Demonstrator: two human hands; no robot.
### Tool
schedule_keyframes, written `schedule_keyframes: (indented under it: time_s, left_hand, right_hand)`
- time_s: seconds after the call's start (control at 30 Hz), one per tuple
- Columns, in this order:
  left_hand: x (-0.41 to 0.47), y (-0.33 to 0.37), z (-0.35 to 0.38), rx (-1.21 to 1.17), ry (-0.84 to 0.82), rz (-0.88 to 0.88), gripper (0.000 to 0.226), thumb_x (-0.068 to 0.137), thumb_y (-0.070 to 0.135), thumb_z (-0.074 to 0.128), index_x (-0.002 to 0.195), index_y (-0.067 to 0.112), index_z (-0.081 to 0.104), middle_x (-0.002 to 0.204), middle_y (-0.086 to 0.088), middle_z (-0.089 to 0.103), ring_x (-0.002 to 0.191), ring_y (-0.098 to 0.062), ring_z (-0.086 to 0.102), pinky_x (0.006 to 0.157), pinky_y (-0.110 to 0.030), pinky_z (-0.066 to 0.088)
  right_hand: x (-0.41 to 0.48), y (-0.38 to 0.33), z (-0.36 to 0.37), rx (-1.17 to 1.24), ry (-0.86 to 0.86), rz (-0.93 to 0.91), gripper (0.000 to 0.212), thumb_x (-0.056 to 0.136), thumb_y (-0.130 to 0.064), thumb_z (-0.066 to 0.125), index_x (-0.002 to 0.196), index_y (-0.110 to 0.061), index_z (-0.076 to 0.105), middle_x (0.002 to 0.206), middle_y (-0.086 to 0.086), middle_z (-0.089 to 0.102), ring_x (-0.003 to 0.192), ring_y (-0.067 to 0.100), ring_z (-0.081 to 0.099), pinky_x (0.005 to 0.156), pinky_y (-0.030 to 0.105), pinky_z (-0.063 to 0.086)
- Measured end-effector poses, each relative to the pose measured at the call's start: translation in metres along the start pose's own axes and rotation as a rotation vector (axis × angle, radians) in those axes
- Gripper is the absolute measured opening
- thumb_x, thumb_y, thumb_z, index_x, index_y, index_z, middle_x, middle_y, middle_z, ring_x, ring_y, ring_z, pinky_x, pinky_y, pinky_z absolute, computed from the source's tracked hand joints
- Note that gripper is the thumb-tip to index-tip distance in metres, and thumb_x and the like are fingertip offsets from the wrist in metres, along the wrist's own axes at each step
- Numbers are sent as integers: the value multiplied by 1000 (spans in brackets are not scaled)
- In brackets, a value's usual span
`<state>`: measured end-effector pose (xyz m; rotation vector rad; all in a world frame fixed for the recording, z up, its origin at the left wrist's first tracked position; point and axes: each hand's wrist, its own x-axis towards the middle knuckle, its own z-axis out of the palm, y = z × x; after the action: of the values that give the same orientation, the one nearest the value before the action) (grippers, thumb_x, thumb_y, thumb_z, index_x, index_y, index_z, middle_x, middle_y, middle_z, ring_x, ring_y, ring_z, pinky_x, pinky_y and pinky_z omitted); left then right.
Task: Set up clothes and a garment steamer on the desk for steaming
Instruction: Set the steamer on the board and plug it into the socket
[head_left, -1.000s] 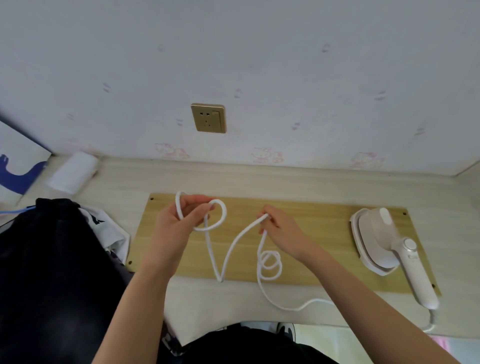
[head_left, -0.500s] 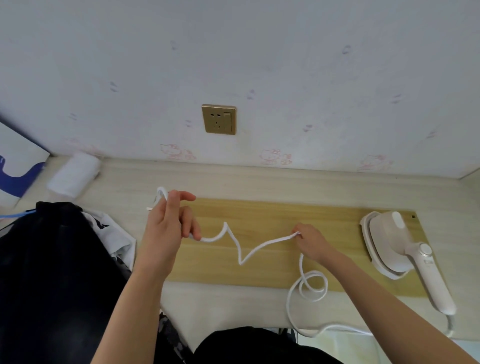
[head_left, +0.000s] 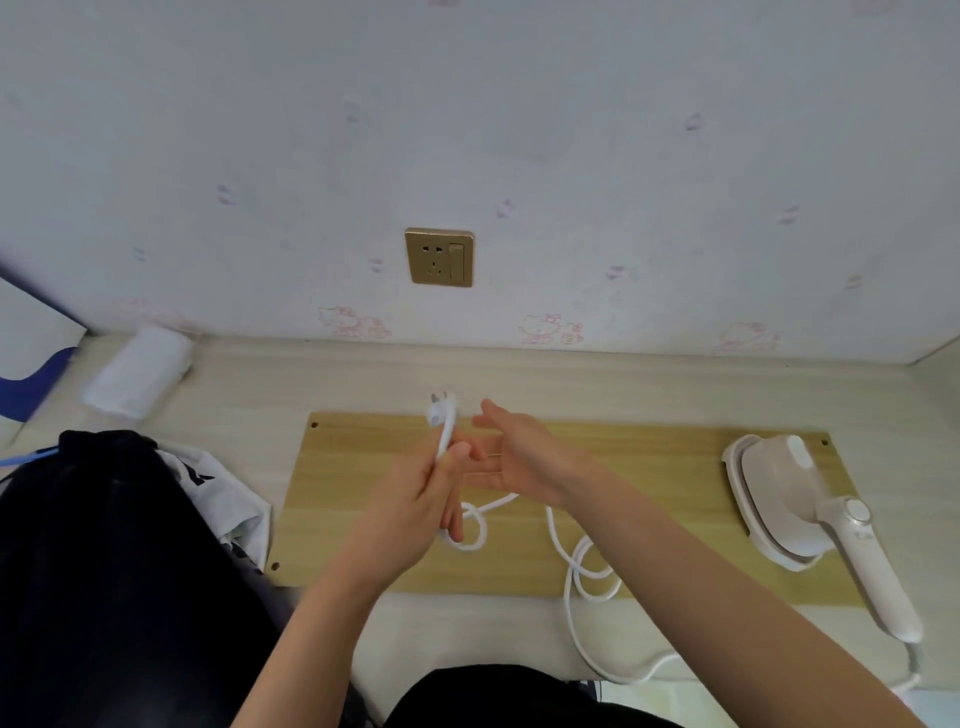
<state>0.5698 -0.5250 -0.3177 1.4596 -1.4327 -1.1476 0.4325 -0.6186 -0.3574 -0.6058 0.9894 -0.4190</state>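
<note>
The left hand (head_left: 415, 499) pinches the cord (head_left: 447, 435) just below its plug (head_left: 440, 409), the right hand (head_left: 524, 457) spread open beside it, and the loops under that grip could knot and tug the steamer (head_left: 779, 499), well off to the right, if the plug is raised to the socket (head_left: 439, 257) above.

Two hands show: one left hand (head_left: 415, 509) and one right hand (head_left: 524, 457). There is one garment steamer (head_left: 779, 499), with one white cord (head_left: 567, 603) and one plug (head_left: 440, 410). One wooden board (head_left: 649, 467) lies on the one surface (head_left: 311, 374). There is also one wall socket (head_left: 439, 257), one white roll (head_left: 137, 371), one heap of dark clothes (head_left: 104, 545) and one white printed garment (head_left: 218, 483).
</note>
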Motion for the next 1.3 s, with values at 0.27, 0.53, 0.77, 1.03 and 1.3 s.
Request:
schedule_keyframes:
  time_s: [0.27, 0.53, 0.77, 1.03, 1.3]
  left_hand:
    - [-3, -15, -9, 15, -37, -65, 23, 102, 23, 39, 95, 21, 61, 50, -1, 56, 54, -23, 58, 65, -37, 48]
    - [29, -41, -32, 51, 203, -306, 17, 98, 16, 48, 110, 28, 50, 89, 1, 64, 64, -9, 63, 61, -21, 50]
    - [77, -31, -19, 379, 250, 42, 37, 88, 17, 63, 123, 24, 51, 117, 14, 49, 102, -4, 50, 81, -19, 41]
    - [117, -37, -16, 324, 377, 95, 14, 90, 29, 63, 103, 22, 64, 98, 12, 60, 85, 0, 56, 73, -19, 48]
    - [160, -46, -35, 13, 424, -76, 34, 91, 13, 62, 124, 22, 59, 103, 11, 65, 87, 7, 62, 73, -1, 44]
  right_hand:
    - [13, -15, 2, 633, -9, -30, 22, 91, -1, 49, 112, 5, 49, 107, 27, 57, 95, 41, 63, 78, 45, 58]
    - [16, -33, -2, 416, 168, -222, 16, 86, 13, 52, 101, 12, 58, 95, 25, 62, 86, 33, 65, 80, 43, 57]
    - [27, -44, 11, 18, 338, -339, 34, 81, -6, 73, 112, -2, 59, 107, 18, 67, 91, 26, 71, 73, 36, 59]
    - [42, -62, 20, -142, 407, -363, 38, 78, -17, 77, 111, -10, 58, 105, 11, 69, 91, 20, 70, 80, 34, 59]
    - [84, -85, 33, -471, 578, -568, 30, 79, -9, 74, 105, -16, 63, 101, -4, 69, 90, 4, 66, 82, 22, 54]
